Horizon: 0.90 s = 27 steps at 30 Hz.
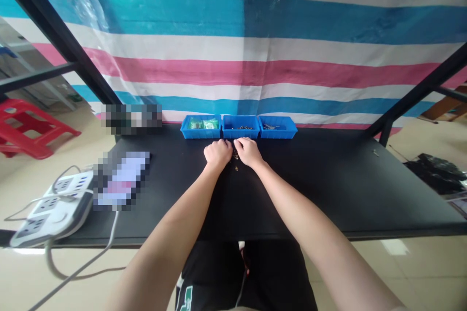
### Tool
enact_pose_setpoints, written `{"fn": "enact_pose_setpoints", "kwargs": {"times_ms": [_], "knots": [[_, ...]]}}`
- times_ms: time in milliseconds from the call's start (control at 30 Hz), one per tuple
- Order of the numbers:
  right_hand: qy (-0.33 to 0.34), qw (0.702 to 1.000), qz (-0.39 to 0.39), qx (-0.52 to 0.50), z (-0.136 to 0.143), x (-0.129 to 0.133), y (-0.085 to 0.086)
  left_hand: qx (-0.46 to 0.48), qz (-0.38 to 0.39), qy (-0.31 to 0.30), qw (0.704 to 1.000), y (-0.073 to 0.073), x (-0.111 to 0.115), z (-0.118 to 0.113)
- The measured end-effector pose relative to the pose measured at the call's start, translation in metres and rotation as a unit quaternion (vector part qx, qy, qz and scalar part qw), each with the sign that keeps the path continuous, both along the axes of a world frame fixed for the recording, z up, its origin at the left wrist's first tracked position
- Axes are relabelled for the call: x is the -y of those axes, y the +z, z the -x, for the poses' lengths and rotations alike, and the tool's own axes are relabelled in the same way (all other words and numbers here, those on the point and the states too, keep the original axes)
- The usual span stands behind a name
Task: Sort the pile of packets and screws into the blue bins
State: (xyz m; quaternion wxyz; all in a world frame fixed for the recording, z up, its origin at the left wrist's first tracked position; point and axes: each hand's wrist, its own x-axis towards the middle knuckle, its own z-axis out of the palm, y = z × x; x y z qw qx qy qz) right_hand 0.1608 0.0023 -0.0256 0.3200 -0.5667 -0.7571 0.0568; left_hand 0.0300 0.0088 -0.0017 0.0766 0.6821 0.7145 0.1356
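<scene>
My left hand and my right hand rest close together on the black table, just in front of the blue bins. Both have their fingers curled in; whatever may be inside them is hidden. Between the two hands lie several small brass-coloured metal pieces, too small to name surely. One loose brass-coloured piece sits a little nearer to me. Behind my hands, the middle blue bin contains small metal pieces. Silvery screw-like pieces lie in the right blue bin, and green-and-clear packets fill the left blue bin.
On the table's left are a white power strip with cables and a blurred-out phone-like object. A small metal piece lies far right. Black frame posts flank the table, with a striped sheet behind.
</scene>
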Motion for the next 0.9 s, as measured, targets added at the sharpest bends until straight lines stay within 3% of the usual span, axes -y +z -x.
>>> {"fn": "enact_pose_setpoints", "kwargs": {"times_ms": [100,200,367,533,900], "knots": [[-0.040,0.998,-0.005,-0.047,-0.007,0.002,0.000,0.022,0.005,0.021,1.000,0.001,-0.004,-0.002],[-0.057,0.998,-0.020,-0.013,-0.013,0.007,0.005,0.043,0.007,0.032,0.999,0.002,-0.004,0.001],[-0.124,0.986,0.077,0.083,-0.017,0.015,0.013,0.040,0.000,-0.003,0.999,-0.001,-0.004,0.001],[-0.103,0.981,0.124,0.108,-0.011,0.019,0.015,0.035,-0.022,-0.070,0.997,-0.007,-0.006,-0.009],[-0.068,0.986,0.125,0.091,-0.003,0.017,0.011,0.182,-0.103,-0.114,0.971,-0.014,-0.010,-0.010]]}}
